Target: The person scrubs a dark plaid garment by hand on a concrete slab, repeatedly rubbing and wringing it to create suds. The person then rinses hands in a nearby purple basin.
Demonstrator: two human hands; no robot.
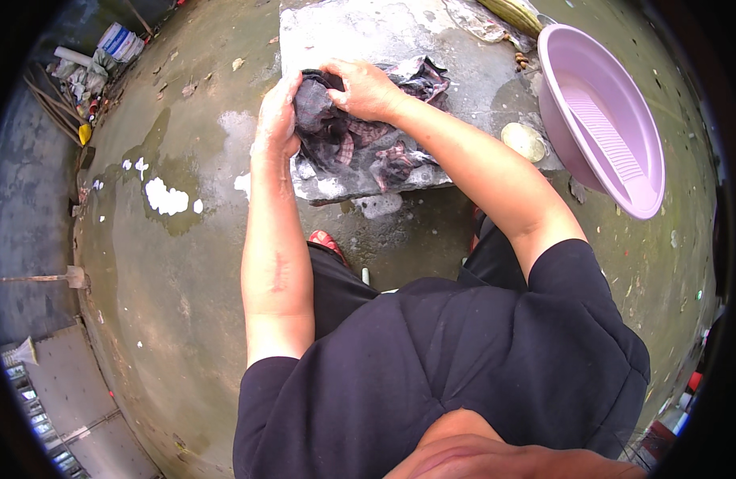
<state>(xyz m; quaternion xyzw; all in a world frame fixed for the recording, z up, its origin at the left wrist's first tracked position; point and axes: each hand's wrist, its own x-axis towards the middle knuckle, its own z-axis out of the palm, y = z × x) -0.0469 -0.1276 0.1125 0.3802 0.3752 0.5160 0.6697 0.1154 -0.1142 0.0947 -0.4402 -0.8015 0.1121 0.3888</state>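
A wet, dark plaid cloth garment (359, 135) lies bunched and soapy on a low stone slab (356, 36). My left hand (277, 117), wet with suds, grips the bunch along its left side. Over the top, my right hand (365, 90) curls its fingers into a gathered dark fold. The two hands are close together with cloth between them. Loose parts of the garment spread to the right, under my right forearm, which hides some of it. White suds (330, 187) cling to the slab's near edge.
A purple plastic basin (601, 114) with a ribbed washboard inside stands tilted at the slab's right. Beside it sits a pale round object (523, 142). A long green ribbed thing (511, 15) lies at the far right. Foam (166, 197) dots the wet concrete floor; my feet flank the slab's near end.
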